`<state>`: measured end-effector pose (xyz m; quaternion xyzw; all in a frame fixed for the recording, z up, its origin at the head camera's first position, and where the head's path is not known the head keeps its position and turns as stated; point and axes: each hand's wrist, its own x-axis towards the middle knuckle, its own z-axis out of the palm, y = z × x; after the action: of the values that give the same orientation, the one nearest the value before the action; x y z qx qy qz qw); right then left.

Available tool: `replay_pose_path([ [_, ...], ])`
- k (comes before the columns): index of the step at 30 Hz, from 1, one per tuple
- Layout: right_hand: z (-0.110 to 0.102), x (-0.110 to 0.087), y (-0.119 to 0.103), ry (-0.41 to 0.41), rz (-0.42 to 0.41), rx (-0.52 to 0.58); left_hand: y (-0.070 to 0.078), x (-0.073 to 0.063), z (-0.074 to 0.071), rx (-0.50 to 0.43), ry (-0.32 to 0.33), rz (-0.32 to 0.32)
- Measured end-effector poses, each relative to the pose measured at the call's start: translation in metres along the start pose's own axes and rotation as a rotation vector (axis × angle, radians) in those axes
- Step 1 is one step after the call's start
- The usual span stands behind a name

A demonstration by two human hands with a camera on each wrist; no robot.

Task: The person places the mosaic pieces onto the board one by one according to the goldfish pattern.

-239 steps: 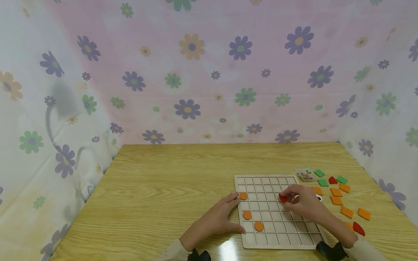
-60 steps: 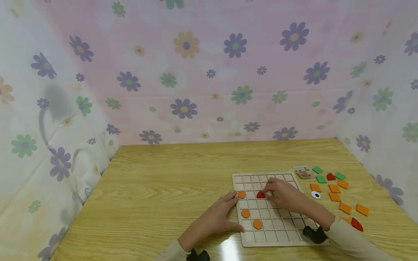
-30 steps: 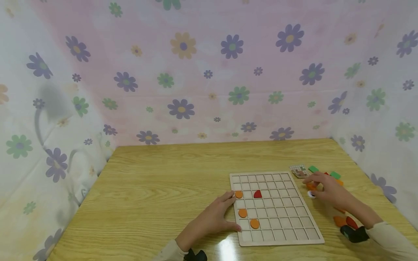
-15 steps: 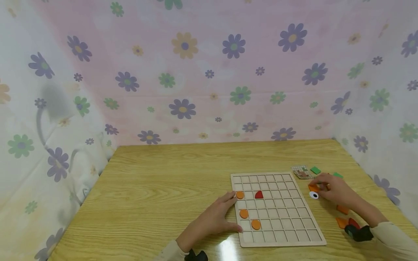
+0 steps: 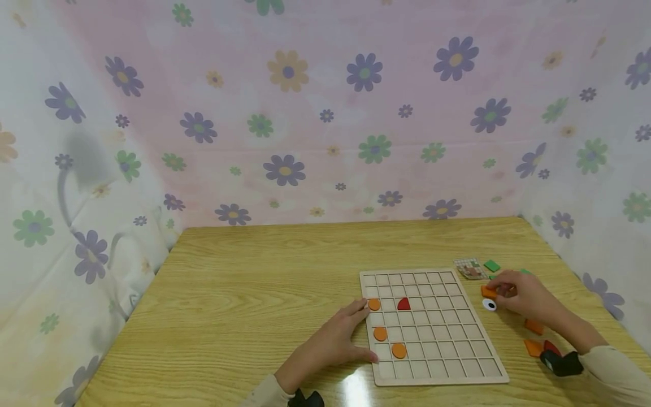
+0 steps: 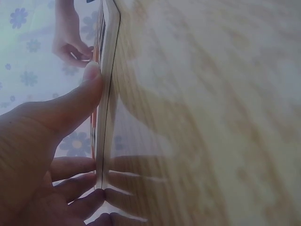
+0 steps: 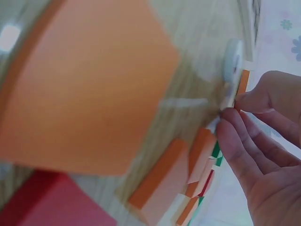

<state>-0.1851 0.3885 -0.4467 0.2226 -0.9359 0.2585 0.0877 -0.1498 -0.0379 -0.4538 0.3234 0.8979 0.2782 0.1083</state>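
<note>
A pale wooden grid board (image 5: pixel 432 370) lies on the table. In its squares are an orange disc (image 5: pixel 373 304), another orange disc (image 5: pixel 380 334), a third orange disc (image 5: pixel 399 351) and a red quarter-round piece (image 5: pixel 403 304). My left hand (image 5: pixel 333 342) rests along the board's left edge, thumb and fingers spread apart; the left wrist view shows the thumb (image 6: pixel 91 75) on the rim. To the right of the board, my right hand (image 5: pixel 526 297) pinches an orange square tile (image 5: pixel 488 292) between thumb and fingers. A white eye disc (image 5: pixel 489 305) lies just under the fingertips.
Beyond the board's far right corner lies a small patterned card (image 5: pixel 470 269) beside a green tile (image 5: pixel 491 265). Orange tiles (image 5: pixel 534 326) and a red piece (image 5: pixel 551 347) lie around the right forearm, partly hidden by it. Flowered cloth (image 5: pixel 325 113) hangs behind the table.
My right hand set the red quarter-round piece on the board, left it, moved right to the loose pieces and took hold of an orange tile. The left hand stays at the board's edge.
</note>
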Motion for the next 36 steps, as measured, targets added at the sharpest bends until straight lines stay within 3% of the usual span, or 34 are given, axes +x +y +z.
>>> replay_pose_path([
  [9,0.001,0.004,-0.007,0.022,-0.029,0.046,0.0,0.0,0.0,-0.003,0.0,-0.003],
  [16,0.006,0.01,-0.026,0.021,-0.061,0.148,0.0,0.0,0.0,-0.002,-0.003,-0.004],
  [21,0.013,0.014,-0.038,0.027,-0.09,0.161,0.0,0.0,0.0,0.0,-0.002,-0.001],
  [30,0.025,0.018,-0.054,-0.018,-0.188,0.265,-0.001,0.001,0.0,-0.003,-0.002,0.006],
  [36,0.033,0.023,-0.062,-0.038,-0.222,0.279,-0.002,0.001,0.002,0.015,0.005,0.004],
])
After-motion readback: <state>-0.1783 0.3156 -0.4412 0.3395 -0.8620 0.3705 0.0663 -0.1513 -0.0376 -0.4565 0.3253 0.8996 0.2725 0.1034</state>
